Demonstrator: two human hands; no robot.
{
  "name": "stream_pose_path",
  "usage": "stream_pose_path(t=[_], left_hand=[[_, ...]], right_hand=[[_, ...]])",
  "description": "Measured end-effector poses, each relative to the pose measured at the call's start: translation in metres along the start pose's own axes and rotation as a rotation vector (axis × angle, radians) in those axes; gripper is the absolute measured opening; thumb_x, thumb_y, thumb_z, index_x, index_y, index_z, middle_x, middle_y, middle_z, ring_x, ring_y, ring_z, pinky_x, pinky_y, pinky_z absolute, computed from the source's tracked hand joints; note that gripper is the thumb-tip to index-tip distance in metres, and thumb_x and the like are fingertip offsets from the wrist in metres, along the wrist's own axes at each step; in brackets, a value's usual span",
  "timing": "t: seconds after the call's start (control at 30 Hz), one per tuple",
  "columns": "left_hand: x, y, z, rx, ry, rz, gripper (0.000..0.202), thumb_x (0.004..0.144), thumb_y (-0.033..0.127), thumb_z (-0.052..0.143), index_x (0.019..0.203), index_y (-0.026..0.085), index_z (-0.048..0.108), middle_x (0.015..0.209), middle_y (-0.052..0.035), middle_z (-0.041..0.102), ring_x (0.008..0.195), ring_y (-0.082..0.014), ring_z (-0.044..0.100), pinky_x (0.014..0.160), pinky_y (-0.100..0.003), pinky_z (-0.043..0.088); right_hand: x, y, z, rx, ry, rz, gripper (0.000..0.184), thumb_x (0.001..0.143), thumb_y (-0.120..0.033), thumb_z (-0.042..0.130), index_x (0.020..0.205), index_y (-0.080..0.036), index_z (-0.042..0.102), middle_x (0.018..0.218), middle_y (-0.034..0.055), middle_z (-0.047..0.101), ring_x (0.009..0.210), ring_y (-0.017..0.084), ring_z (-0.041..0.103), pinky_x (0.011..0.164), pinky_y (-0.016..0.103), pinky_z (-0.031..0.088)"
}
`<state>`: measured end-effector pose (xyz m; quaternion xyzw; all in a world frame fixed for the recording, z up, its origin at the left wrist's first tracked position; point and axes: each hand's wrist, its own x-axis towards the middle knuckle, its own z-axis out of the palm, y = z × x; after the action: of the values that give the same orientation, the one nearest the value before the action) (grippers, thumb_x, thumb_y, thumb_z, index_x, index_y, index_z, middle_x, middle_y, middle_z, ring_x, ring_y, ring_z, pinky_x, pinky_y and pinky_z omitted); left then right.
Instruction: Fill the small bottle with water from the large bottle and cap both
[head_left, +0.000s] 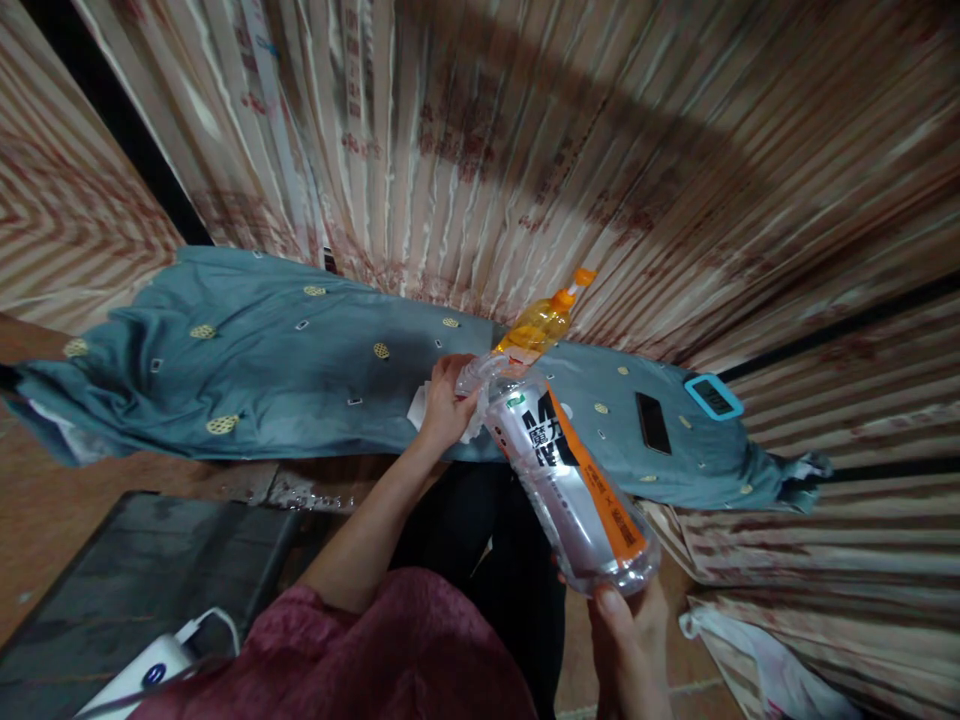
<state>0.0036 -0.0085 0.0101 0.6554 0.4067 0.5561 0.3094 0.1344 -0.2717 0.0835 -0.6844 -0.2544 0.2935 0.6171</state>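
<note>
A large clear plastic bottle with a silver and orange label hangs tilted in front of me, its base toward my lower right. My right hand grips that base, thumb along its edge. At the bottle's upper end my left hand is closed on crumpled clear plastic; whether this is part of the bottle cannot be made out. A white tissue-like piece shows beside the left hand. Just behind stands a transparent orange pump bottle, its lower part hidden.
A narrow board covered in blue-green cloth runs across in front of me. On its right lie a dark phone and a blue-framed digital timer. A white power bank with a cable rests on a dark surface at lower left. Striped curtains hang behind.
</note>
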Motion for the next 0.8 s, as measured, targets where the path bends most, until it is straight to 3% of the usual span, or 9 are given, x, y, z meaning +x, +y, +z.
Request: stream_pose_path(t=[0.4, 0.8], left_hand=[[-0.0002, 0.0002, -0.0012, -0.001, -0.004, 0.023, 0.042, 0.092, 0.051, 0.065, 0.117, 0.018, 0.067, 0.114, -0.0118, 0.066, 0.111, -0.0294, 0.063, 0.100, -0.045, 0.051], [-0.0024, 0.0019, 0.0004, 0.007, 0.029, 0.026, 0.040, 0.092, 0.051, 0.062, 0.115, 0.018, 0.067, 0.111, -0.0111, 0.066, 0.109, -0.0292, 0.063, 0.099, -0.045, 0.052]], right_hand=[[-0.0031, 0.0004, 0.0030, 0.038, 0.007, 0.003, 0.081, 0.064, -0.056, 0.084, 0.132, -0.018, 0.059, 0.115, 0.0117, 0.075, 0.112, 0.036, 0.070, 0.099, 0.048, 0.051], [-0.0018, 0.0072, -0.0016, 0.050, 0.015, -0.020, 0.081, 0.064, -0.053, 0.084, 0.133, -0.019, 0.060, 0.112, 0.0095, 0.077, 0.109, 0.034, 0.071, 0.094, 0.044, 0.053]])
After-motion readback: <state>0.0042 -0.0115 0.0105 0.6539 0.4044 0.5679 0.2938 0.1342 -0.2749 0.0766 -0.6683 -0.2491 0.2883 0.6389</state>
